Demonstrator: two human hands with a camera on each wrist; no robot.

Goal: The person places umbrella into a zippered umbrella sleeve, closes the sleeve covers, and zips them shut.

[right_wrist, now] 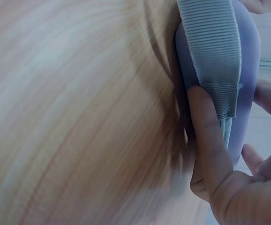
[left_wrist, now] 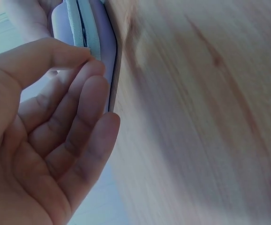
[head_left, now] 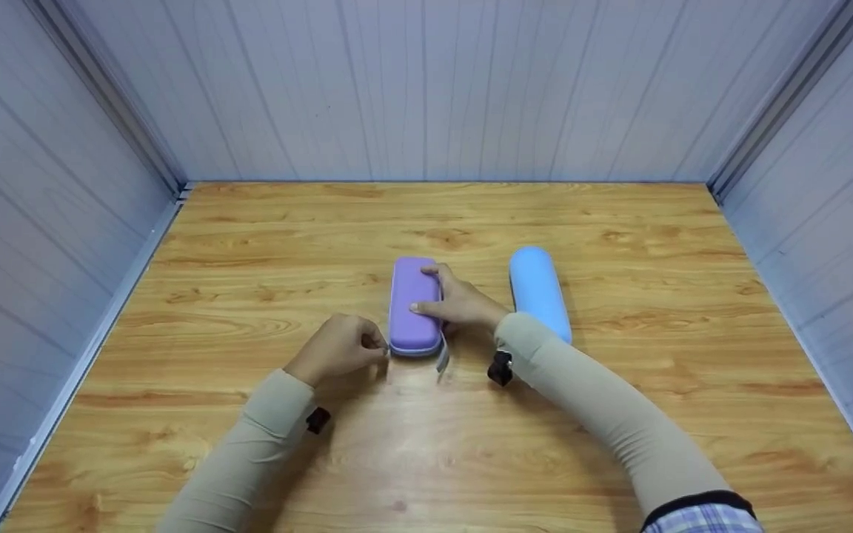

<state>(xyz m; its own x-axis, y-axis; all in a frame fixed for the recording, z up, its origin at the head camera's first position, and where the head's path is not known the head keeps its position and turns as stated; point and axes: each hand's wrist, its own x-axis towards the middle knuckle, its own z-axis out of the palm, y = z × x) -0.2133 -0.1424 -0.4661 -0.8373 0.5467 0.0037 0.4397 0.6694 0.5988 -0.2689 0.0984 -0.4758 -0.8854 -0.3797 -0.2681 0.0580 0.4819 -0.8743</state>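
A purple zip-up case point(head_left: 413, 314) lies on the wooden table, with a grey zip band round its side. At its near left corner my left hand point(head_left: 341, 346) pinches the zipper pull between thumb and forefinger; the pull itself is mostly hidden by the fingertips. The zip tape point(left_wrist: 92, 35) shows just beyond the thumb in the left wrist view, and the other fingers are bent. My right hand point(head_left: 463, 300) grips the case from its right side, some fingers on top and others low along the side. A grey ribbed strap point(right_wrist: 213, 44) hangs from the case's right side.
A blue rounded case point(head_left: 540, 292) lies to the right, close beside my right wrist and partly covered by the forearm. Pale panel walls point(head_left: 426, 89) enclose the wooden table point(head_left: 271, 252) at the back and both sides.
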